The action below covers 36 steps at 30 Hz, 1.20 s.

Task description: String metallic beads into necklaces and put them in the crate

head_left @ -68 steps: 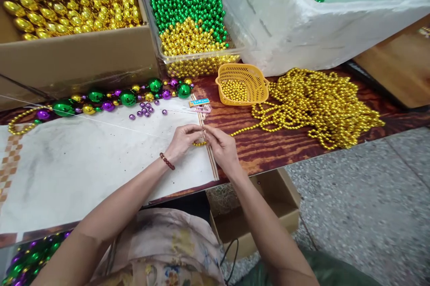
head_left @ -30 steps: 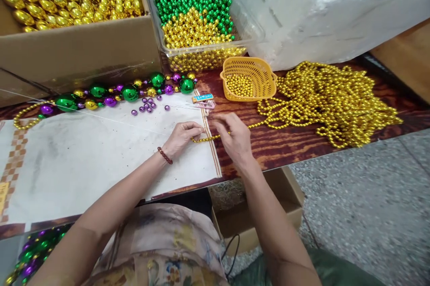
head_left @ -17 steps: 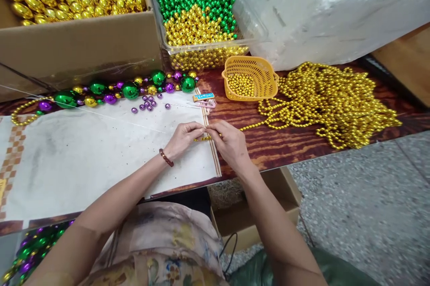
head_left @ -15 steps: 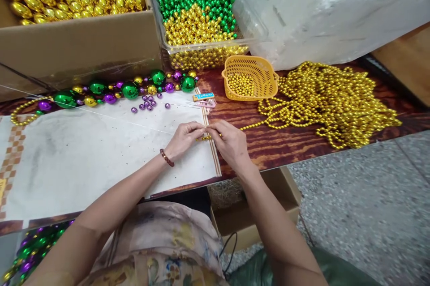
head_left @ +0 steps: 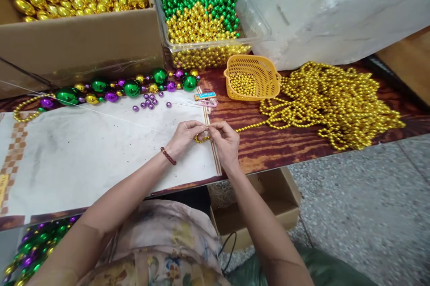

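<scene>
My left hand (head_left: 185, 137) and my right hand (head_left: 227, 143) meet fingertip to fingertip over the cloth's striped edge, both pinched closed. Between them a short loop of a gold bead string (head_left: 200, 139) hangs below the fingers. The string passes my right hand and runs right into a heap of gold bead strands (head_left: 342, 102). A thin white thread (head_left: 134, 123) stretches from the far left to my left hand. What exactly the fingertips pinch is too small to make out. Loose purple beads (head_left: 151, 102) lie beyond my left hand, near a small blue-labelled item (head_left: 204, 96).
A garland of green, purple and gold balls (head_left: 131, 88) lies along the cloth's (head_left: 83, 156) back edge. Behind stand a cardboard box (head_left: 80, 37), a clear bin (head_left: 208, 45) of beads and a white foam box (head_left: 336, 31). A yellow basket (head_left: 265, 79) holds gold beads.
My right hand has shifted slightly left and turned, its fingers now bunched closer to my left hand. The gold string between the hands now sags in a rounder loop.
</scene>
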Each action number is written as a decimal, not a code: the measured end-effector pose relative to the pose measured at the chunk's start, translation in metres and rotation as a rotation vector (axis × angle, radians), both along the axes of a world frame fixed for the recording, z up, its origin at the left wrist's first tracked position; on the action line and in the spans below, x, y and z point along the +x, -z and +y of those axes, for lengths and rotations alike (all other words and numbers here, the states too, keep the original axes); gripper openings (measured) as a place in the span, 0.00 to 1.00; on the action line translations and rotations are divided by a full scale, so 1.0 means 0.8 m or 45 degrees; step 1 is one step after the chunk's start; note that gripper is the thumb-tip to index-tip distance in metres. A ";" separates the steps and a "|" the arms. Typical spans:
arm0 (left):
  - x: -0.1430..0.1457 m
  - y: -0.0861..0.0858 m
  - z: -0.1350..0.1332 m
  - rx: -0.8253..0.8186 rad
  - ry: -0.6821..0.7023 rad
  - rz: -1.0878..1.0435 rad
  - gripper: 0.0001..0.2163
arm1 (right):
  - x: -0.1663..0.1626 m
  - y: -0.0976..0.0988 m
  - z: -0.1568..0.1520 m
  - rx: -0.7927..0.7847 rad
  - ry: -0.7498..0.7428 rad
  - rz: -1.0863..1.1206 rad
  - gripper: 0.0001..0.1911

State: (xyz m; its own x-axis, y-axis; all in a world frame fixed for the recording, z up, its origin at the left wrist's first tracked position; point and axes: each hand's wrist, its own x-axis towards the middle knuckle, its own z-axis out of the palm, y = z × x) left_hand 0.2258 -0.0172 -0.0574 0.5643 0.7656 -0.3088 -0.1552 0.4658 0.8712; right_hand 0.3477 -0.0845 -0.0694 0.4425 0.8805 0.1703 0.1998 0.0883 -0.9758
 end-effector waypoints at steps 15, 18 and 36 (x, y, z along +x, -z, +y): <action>-0.003 -0.005 -0.007 0.261 0.033 0.127 0.14 | 0.005 0.001 0.008 0.029 0.105 0.508 0.10; -0.005 -0.009 -0.007 0.323 0.082 0.134 0.14 | 0.003 0.005 0.013 0.073 0.220 0.337 0.10; -0.013 -0.042 0.004 0.428 0.079 -0.017 0.12 | 0.001 -0.030 0.005 0.152 0.044 0.269 0.08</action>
